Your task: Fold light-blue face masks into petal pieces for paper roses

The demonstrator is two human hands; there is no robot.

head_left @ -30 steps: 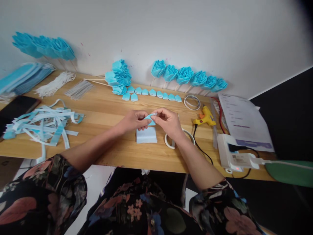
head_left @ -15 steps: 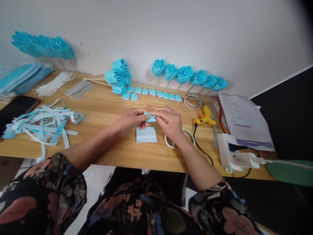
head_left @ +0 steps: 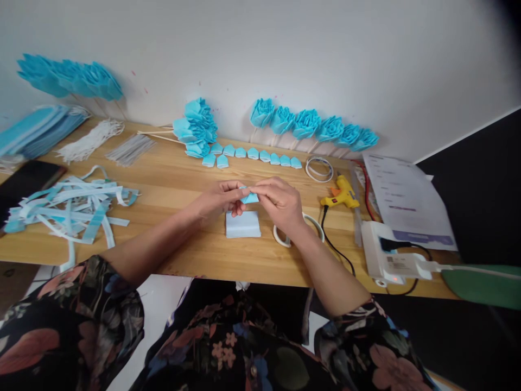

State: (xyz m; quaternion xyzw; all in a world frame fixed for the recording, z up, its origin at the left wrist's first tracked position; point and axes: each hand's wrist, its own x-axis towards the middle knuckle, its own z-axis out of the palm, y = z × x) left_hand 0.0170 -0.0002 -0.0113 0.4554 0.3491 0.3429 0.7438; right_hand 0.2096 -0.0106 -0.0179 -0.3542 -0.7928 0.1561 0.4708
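Observation:
Between my two hands is a small folded blue fabric piece, partly covered by fingers. My left hand pinches its left side with the thumb on top. Fingers of my right hand close on its upper right edge. Just below on the table lies a stack of pale blue fabric squares. Beyond my hands, a row of folded blue petals runs along the table. A white scissors-like ring handle shows partly under my right wrist.
Blue fabric flowers on sticks lean against the wall. A yellow glue gun and a white power strip with cables stand right. Cut strips, a phone, wires and face masks lie left.
My right fingers have shifted slightly left over the blue fabric piece, and its upper edge now looks folded flatter. Both hands keep hold of it.

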